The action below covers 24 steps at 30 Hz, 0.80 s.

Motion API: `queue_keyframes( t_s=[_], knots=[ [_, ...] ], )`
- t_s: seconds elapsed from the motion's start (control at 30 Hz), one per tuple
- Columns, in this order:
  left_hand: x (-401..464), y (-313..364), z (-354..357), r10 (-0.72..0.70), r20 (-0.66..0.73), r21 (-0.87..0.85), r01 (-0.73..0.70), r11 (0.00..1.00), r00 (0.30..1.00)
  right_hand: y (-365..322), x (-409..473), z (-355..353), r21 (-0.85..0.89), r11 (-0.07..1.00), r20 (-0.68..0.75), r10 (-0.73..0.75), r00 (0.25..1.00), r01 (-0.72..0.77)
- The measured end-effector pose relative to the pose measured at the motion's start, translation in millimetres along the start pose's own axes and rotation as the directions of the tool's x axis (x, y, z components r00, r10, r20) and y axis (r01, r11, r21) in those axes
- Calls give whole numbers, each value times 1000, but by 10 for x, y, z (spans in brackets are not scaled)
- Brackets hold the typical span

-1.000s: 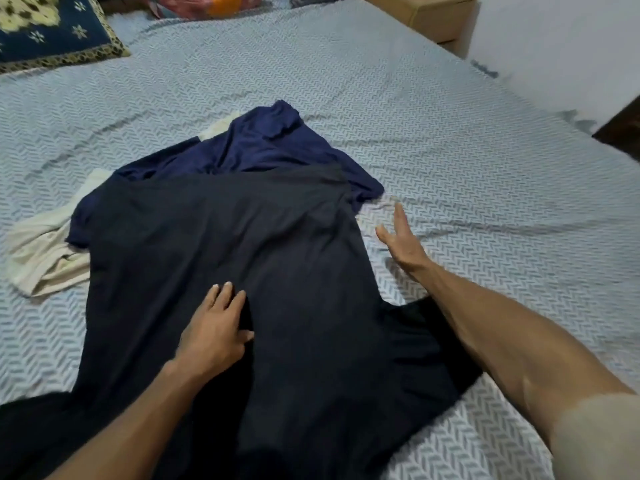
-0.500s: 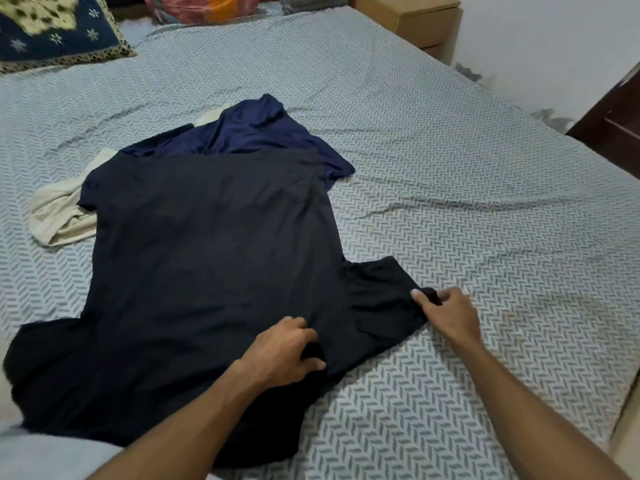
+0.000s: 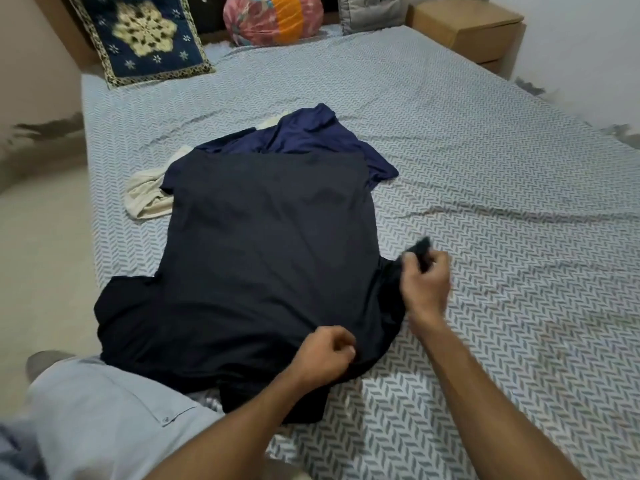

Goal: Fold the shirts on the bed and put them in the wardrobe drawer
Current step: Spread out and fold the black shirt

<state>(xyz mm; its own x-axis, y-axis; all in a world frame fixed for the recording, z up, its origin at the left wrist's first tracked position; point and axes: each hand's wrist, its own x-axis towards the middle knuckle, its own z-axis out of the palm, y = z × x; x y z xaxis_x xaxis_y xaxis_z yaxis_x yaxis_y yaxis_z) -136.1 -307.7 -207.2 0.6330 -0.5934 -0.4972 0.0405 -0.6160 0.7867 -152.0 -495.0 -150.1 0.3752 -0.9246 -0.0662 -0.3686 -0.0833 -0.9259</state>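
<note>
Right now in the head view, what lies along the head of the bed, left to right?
Dark blue cushion → pink and orange bundle → grey pillow → wooden bedside cabinet.

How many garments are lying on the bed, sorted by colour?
Black shirt: 1
Navy blue shirt: 1
Cream garment: 1
Total: 3
</note>
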Motion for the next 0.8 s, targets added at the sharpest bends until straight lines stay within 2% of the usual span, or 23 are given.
queue_keyframes(
  t_s=[0.03, 0.07, 0.1, 0.13, 0.17, 0.2, 0.23, 0.27, 0.3, 0.33, 0.37, 0.43, 0.5, 0.57, 0.63, 0.7, 0.8],
  knots=[
    [-21, 39, -71, -125, 11, -335, 121, 934, 992, -120, -183, 132, -29, 994, 54, -107, 993, 108],
    [-24, 48, -160, -226, 33, -611, 199, 766, 974, -190, -357, 276, -52, 973, 134, -217, 967, 226],
    [-24, 39, -272, -304, 45, -782, 223, 582, 952, -214, -516, 411, -70, 937, 238, -319, 917, 343],
    [-21, -12, -397, -343, 47, -868, 209, 451, 938, -209, -666, 536, -90, 894, 382, -377, 844, 440],
    [-34, -64, -525, -355, 38, -915, 175, 364, 934, -177, -791, 637, -99, 841, 555, -397, 731, 532],
    [-50, -134, -644, -346, 32, -940, 146, 308, 938, -138, -894, 705, -85, 784, 723, -376, 579, 615],
    [-76, -198, -748, -338, 33, -950, 134, 281, 941, -84, -984, 753, -39, 731, 844, -341, 415, 681],
    [-104, -233, -820, -336, 41, -949, 142, 281, 941, -21, -1039, 753, 11, 688, 901, -322, 291, 725],
    [-115, -258, -864, -356, 40, -939, 157, 307, 934, 82, -1040, 727, 44, 661, 914, -329, 237, 749],
    [-117, -270, -887, -393, 23, -926, 168, 338, 919, 190, -1019, 673, 47, 635, 903, -358, 239, 771],
    [-95, -283, -892, -443, -18, -915, 164, 370, 896, 332, -968, 610, 15, 608, 875, -393, 285, 794],
    [-73, -276, -900, -514, -94, -897, 151, 415, 853, 579, -850, 443, -150, 556, 797, -422, 433, 818],
    [-68, -253, -901, -564, -135, -879, 164, 448, 815, 788, -730, 289, -342, 529, 726, -375, 576, 776],
    [-59, -221, -934, -594, -162, -880, 157, 449, 788, 896, -681, 159, -460, 539, 694, -277, 664, 706],
    [-7, -206, -984, -623, -199, -872, 154, 465, 757, 964, -672, 87, -467, 575, 685, -246, 686, 672],
    [52, -194, -1038, -645, -244, -854, 155, 497, 724, 994, -688, 44, -428, 599, 699, -256, 668, 677],
    [55, -144, -1146, -633, -280, -827, 153, 541, 722, 1029, -688, -14, -371, 612, 693, -318, 647, 699]
  ],
)
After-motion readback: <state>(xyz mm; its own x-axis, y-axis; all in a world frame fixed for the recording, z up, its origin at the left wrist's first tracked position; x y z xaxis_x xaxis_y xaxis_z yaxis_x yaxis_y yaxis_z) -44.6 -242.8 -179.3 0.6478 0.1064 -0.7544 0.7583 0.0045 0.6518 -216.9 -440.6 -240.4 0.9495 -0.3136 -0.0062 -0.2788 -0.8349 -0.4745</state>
